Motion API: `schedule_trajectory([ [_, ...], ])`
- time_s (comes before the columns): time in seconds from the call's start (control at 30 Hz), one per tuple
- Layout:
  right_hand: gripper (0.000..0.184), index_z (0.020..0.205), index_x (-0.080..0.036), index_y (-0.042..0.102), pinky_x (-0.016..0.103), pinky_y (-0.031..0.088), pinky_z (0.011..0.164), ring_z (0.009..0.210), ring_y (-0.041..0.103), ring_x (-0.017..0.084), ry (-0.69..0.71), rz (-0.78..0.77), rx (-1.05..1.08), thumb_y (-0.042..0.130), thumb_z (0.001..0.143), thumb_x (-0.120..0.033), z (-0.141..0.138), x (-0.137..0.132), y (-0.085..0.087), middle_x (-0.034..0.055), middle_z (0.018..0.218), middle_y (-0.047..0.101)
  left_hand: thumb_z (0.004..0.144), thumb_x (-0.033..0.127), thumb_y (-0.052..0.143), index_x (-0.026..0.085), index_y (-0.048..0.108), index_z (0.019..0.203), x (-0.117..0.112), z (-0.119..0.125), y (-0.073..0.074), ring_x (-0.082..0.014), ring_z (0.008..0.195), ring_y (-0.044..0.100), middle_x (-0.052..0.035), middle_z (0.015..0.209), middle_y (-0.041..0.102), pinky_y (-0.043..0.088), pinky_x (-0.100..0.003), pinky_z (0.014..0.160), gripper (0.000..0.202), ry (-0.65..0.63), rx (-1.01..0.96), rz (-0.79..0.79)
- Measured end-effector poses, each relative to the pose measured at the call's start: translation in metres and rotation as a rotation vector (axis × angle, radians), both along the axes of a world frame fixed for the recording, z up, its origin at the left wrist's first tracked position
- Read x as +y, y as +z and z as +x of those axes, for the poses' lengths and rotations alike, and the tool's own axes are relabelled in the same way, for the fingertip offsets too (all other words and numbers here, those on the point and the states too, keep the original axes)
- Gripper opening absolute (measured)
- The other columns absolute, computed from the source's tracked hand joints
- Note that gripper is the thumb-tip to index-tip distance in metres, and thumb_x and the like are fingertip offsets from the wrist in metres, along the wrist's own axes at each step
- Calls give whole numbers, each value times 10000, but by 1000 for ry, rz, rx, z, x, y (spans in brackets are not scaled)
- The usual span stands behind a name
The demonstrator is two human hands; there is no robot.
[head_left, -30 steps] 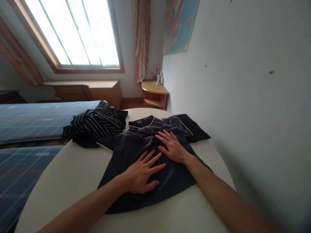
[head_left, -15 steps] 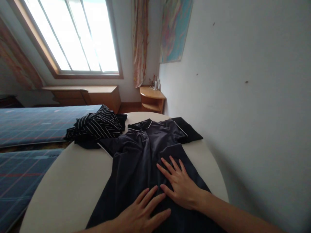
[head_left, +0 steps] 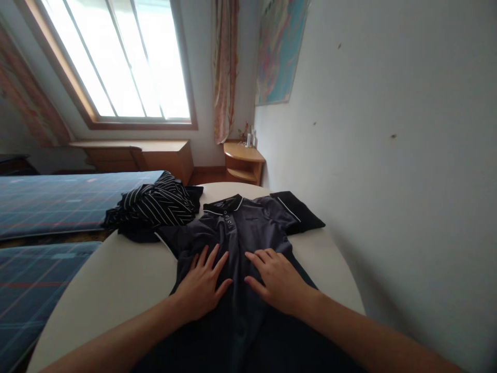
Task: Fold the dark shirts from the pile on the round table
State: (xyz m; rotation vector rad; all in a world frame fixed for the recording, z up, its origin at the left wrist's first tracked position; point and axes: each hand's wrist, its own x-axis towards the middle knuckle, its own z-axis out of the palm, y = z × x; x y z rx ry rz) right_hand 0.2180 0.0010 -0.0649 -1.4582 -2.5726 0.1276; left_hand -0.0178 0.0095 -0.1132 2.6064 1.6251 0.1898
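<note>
A dark grey, short-sleeved cloth polo shirt (head_left: 236,259) lies front up on the round white tabletop (head_left: 116,280), its white-trimmed black collar (head_left: 220,208) toward twelve o'clock, the sleeves (head_left: 305,216) spread toward ten and two, the body (lightly creased) running out of view at six.

Head cam looks fwd & down from above near side of tbl (head_left: 128,274), shirt (head_left: 237,259) close below. Faces far window (head_left: 120,59), w/ wall (head_left: 392,207) on R.
</note>
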Motion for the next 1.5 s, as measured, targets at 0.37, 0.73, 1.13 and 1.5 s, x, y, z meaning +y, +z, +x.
schedule_trajectory([
  [0.37,449,1314,-177,593,394,453,918,1053,624,274,-33,98,-25,428,1006,-458,-5,76,-11,131,1167,690,972,334,456,188,605,1233,44,-35,65,-299,1038,661,-143,1257,631,531,-387,776,334,233,128,138],
  [0.73,321,1158,-124,661,407,439,908,1154,539,312,-378,279,-164,511,949,-315,25,204,18,174,1229,655,914,345,529,134,680,955,100,-54,62,-310,952,687,-169,990,722,506,-399,797,263,344,263,-6],
  [1.13,370,1112,-156,681,328,422,817,919,666,242,-571,288,-131,413,1000,-385,63,237,19,142,966,733,945,108,384,167,534,1050,120,-49,126,-252,909,674,-108,1007,650,500,-329,741,192,184,249,181],
  [1.5,357,1215,-167,639,402,374,933,1107,567,300,-707,415,-50,479,953,-349,84,255,31,151,1138,696,935,83,394,77,570,1250,174,-37,117,-358,1339,392,-219,1490,418,345,-489,1063,361,192,286,604],
])
